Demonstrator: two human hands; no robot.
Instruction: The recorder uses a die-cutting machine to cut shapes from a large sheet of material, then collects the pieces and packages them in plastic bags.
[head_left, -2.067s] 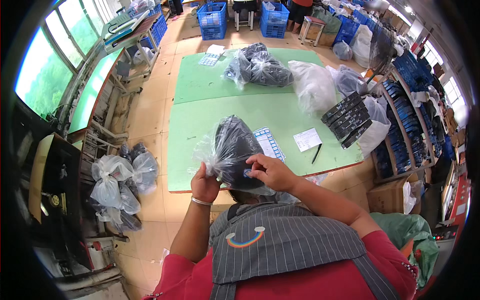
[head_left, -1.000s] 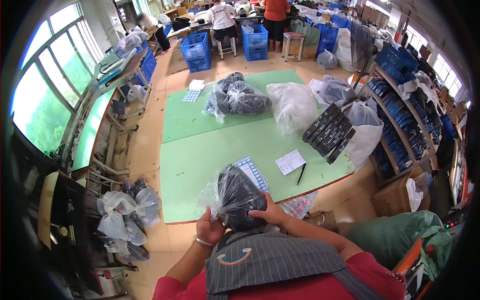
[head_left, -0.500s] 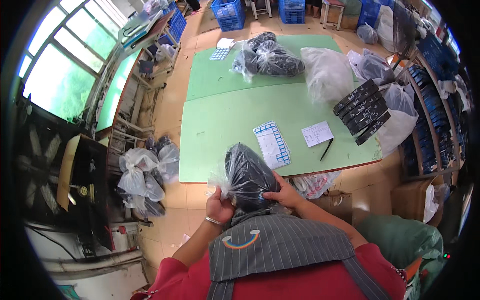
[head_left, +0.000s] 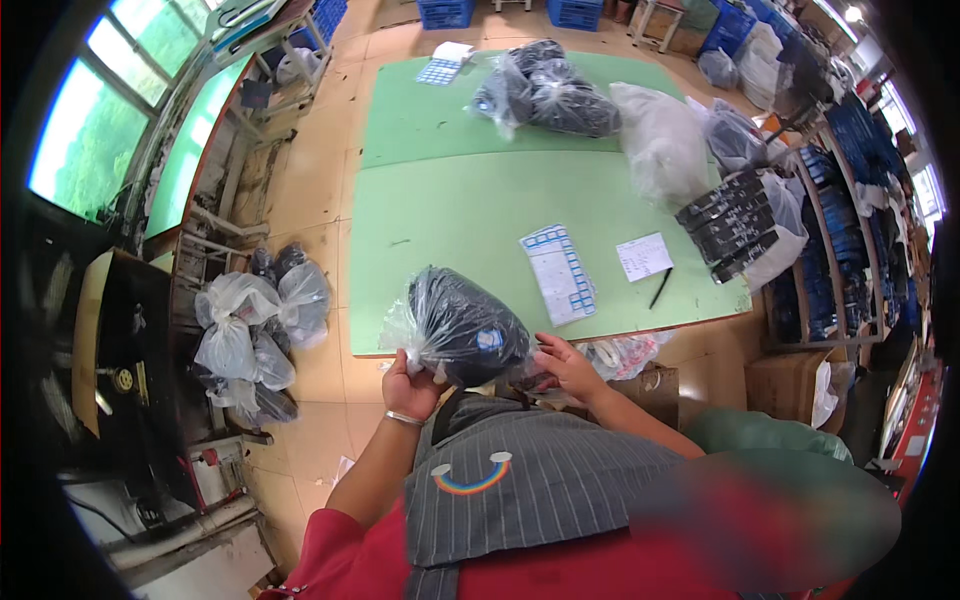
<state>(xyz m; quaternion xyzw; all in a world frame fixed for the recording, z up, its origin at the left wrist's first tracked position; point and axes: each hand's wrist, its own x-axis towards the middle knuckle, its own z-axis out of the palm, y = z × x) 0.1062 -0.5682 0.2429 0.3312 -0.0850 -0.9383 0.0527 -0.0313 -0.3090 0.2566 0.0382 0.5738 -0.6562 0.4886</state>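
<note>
R hand (head_left: pixel 570 370) has shifted off the side of the dark-filled clear bag (head_left: pixel 462 318) since prev. frame; now at bag's R end, grip I can't tell. L hand (head_left: pixel 412 390) grips bag's gathered neck, at near edge of green surface (head_left: pixel 450 215). Surface also bears blue-edged sheet (head_left: pixel 558 277), pen (head_left: pixel 660 288), tied bags (head_left: pixel 572 104); blue crates (head_left: pixel 446 13) on floor (head_left: pixel 312 190) beyond.

Windows (head_left: pixel 90 150) at ten o'clock admit strong daylight; a narrow green-topped bench (head_left: pixel 195 155) runs just beside them. Floor (head_left: pixel 312 180): tan tiles, dark marks. Green table (head_left: pixel 480 220) at centre. Loaded rack (head_left: pixel 845 235) at three o'clock, stool (head_left: pixel 665 6) at one, lit lamp (head_left: pixel 853 14) at two
</note>
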